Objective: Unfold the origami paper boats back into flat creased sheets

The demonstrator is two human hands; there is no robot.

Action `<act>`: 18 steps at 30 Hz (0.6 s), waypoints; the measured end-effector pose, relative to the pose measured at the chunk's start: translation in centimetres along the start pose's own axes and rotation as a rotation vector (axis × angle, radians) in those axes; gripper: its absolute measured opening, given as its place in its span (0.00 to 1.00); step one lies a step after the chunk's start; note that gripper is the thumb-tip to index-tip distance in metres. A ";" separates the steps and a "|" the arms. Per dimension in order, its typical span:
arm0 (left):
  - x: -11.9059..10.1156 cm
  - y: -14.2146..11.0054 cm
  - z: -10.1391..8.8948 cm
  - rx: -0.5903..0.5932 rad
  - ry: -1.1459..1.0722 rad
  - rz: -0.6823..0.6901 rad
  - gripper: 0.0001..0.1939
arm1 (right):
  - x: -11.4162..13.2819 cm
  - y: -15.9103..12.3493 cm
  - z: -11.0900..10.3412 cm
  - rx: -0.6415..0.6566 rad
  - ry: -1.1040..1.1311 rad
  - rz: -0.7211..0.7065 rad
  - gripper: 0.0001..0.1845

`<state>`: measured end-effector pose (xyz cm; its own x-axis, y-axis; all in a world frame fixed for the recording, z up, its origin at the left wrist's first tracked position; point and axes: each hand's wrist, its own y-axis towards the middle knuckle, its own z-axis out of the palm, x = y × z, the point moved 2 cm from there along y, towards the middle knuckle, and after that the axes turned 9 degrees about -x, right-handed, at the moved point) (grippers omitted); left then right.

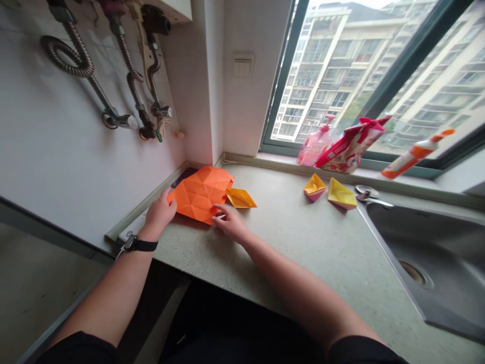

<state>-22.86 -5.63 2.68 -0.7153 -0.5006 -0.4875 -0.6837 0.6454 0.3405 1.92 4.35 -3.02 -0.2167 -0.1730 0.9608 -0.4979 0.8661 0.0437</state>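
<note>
A sheet of orange origami paper, creased into a faceted grid, lies on the speckled stone countertop. My left hand grips its left edge. My right hand is at the lower right edge, its fingertips against the paper. Just right of the sheet, a small folded yellow paper piece lies flat, close to my right hand. Farther right stand a yellow-and-pink paper boat and a larger yellow paper boat. A black watch circles my left wrist.
A steel sink is set in the counter at right, with a metal utensil on its rim. A pink pump bottle, red packet and orange-white bottle stand on the windowsill. Flexible metal hoses hang on the left wall.
</note>
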 end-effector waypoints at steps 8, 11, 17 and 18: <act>-0.4 -0.3 -0.3 0.000 0.212 0.157 0.24 | 0.4 -0.1 -0.9 -0.026 -0.068 -0.095 0.16; -2.3 -0.9 0.1 -0.012 0.127 0.366 0.30 | 1.4 0.3 -3.7 -0.148 -0.117 -0.208 0.19; -4.7 -2.8 2.4 0.508 0.157 0.715 0.59 | 0.1 2.1 -11.0 -0.585 -0.488 -0.293 0.29; -4.7 -2.8 2.6 0.537 0.186 0.699 0.56 | -0.6 2.5 -11.6 -0.581 -0.498 -0.215 0.28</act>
<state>-17.21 -3.59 1.96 -0.9863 0.0519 -0.1564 0.0419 0.9969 0.0665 10.58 12.03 -0.32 -0.5838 -0.4345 0.6858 -0.0832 0.8723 0.4818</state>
